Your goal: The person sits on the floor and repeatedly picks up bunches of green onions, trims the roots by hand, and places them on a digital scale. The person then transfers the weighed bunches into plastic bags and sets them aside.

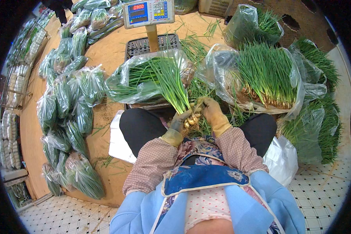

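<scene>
My gloved left hand [178, 122] grips a bunch of scallions [175, 90] near its pale bulbs, which hang over my lap. The green leaves lean up and to the left. On the bunch's right side, my gloved right hand [213, 111] has its fingers bent at the stem bases; whether they pinch anything is hidden. Behind the bunch, a clear plastic bag [140, 93] of scallions lies on a digital scale with a black grid platform [131, 48]. The lit display [139, 11] stands on a post at the back.
At right, an opened plastic bag [222, 58] holds upright scallions [269, 73], with more bagged bundles [307, 131] beside it. Many filled bags [83, 84] lie along the left on brown board [29, 131]. Loose leaves [196, 49] litter the middle. A plastic crate [215, 7] stands behind.
</scene>
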Motion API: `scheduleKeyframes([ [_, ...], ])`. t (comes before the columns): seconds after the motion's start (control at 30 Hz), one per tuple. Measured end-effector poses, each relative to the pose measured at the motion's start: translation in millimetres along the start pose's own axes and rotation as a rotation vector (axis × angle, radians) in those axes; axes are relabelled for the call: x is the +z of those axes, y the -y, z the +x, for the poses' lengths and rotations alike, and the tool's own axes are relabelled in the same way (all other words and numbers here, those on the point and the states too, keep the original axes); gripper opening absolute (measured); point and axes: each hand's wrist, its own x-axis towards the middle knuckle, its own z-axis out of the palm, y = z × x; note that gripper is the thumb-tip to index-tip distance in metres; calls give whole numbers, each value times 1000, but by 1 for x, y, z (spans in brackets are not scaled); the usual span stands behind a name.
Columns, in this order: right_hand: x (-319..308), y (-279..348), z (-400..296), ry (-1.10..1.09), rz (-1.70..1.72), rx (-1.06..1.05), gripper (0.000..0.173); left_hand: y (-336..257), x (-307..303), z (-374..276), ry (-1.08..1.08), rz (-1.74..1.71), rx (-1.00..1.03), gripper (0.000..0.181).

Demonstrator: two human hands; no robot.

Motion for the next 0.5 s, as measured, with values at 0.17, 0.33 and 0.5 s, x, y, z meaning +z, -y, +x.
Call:
scheduleKeyframes([
  [0.17, -37, -12, 24, -289, 666, 662, 13, 3, -16, -1, -76, 147, 23, 37],
  [0.33, 7, 75, 7, 217, -413, 188, 28, 10, -7, 3, -186, 330, 101, 29],
  [0.5, 8, 64, 16, 322, -425, 129, 24, 5, 5, -4, -106, 171, 8, 33],
])
